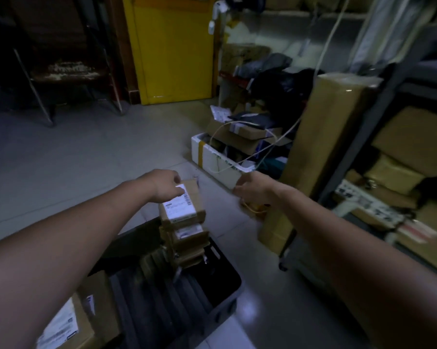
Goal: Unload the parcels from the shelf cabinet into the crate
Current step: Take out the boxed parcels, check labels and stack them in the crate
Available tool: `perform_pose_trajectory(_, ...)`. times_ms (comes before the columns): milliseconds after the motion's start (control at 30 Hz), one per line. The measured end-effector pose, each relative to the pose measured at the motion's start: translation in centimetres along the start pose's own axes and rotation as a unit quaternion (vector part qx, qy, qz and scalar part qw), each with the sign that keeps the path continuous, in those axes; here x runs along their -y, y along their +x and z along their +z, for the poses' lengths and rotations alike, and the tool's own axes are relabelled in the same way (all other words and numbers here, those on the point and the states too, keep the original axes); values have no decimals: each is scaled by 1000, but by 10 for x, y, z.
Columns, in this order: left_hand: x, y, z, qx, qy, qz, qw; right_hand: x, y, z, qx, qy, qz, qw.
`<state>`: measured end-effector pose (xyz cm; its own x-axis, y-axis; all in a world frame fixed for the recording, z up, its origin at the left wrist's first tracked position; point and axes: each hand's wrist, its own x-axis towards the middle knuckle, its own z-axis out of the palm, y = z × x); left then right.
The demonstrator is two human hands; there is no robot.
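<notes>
Nearest my view, a labelled carton (69,321) lies at lower left, next to the dark crate (228,295). Within the crate stands a stack of parcels (188,244). My left hand (166,186) grips the top parcel (184,205), fingers curled over its far end, thumb on the white label. My right hand (254,188) hovers apart to the right, blurred; I cannot tell whether its fingers are closed. At right, the shelf cabinet (386,102) holds further brown parcels (411,132); a tall wrapped carton (333,127) stands just beside it.
</notes>
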<state>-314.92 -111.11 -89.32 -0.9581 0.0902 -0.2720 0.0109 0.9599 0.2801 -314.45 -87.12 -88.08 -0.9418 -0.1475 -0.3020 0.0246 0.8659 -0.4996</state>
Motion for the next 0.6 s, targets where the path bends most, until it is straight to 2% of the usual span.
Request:
perform_pose_trajectory(333, -177, -42, 6, 5, 52, 125, 991, -126, -147, -87, -108, 7, 100, 989)
perform_pose_trajectory(600, -342, -96, 37, 13, 73, 242, 967, -241, -280, -133, -171, 40, 194, 965)
